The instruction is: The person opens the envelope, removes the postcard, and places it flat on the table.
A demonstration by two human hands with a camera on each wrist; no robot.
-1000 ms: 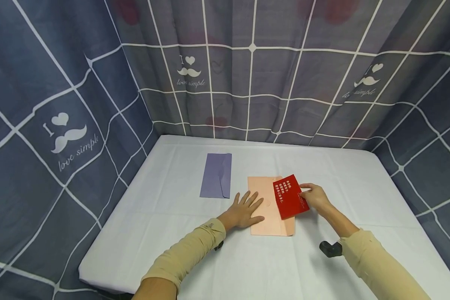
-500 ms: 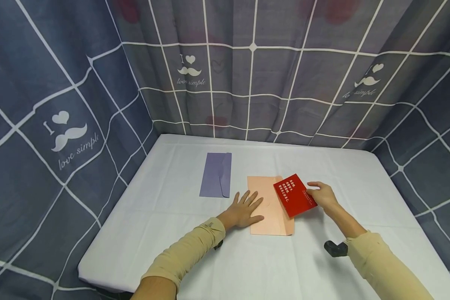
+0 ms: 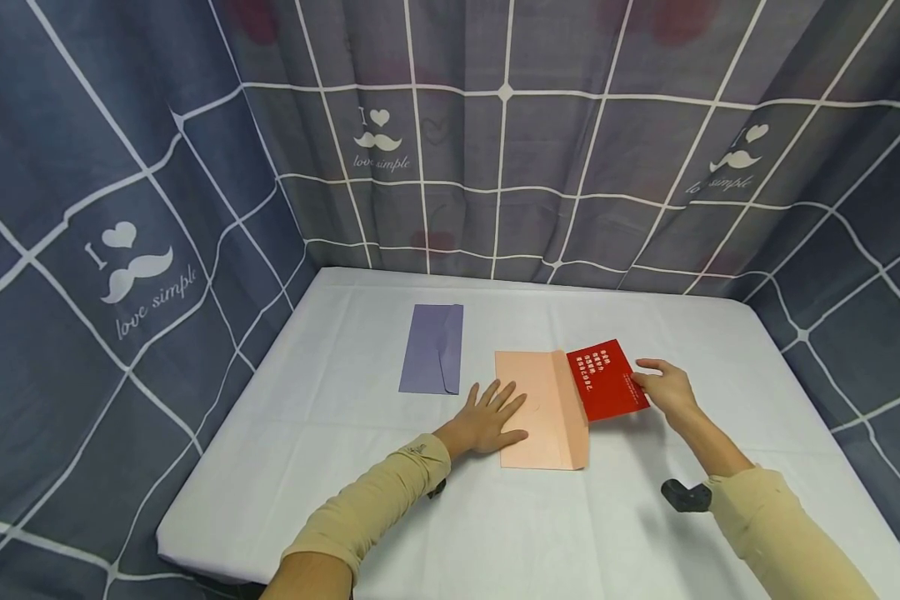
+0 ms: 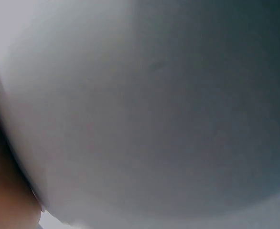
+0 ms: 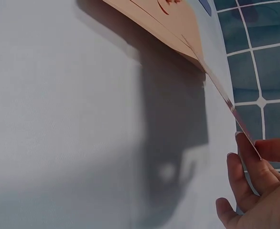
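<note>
A peach envelope [image 3: 543,379] lies on the white table, its narrow folded strip along the right side. My left hand [image 3: 486,423] rests flat with spread fingers over its left part. To the right, my right hand [image 3: 666,390] pinches a red card [image 3: 607,379] with white printed characters by its right edge, thumb against fingers. The card's left edge meets the envelope's right edge. In the right wrist view the card [image 5: 231,109] appears edge-on and tilted, its far end at the corner of the envelope [image 5: 183,36]. The left wrist view is mostly a blurred grey surface.
A purple envelope [image 3: 425,350] lies behind and left of the peach one. Grey-blue gridded curtains [image 3: 465,150] enclose the white-covered table [image 3: 330,392] at the back and sides. A black wrist device [image 3: 686,496] hangs beneath the right sleeve.
My right hand has moved right and slightly away, carrying the red card from over the peach envelope to its right edge. More of the envelope shows. My left hand has stayed put.
</note>
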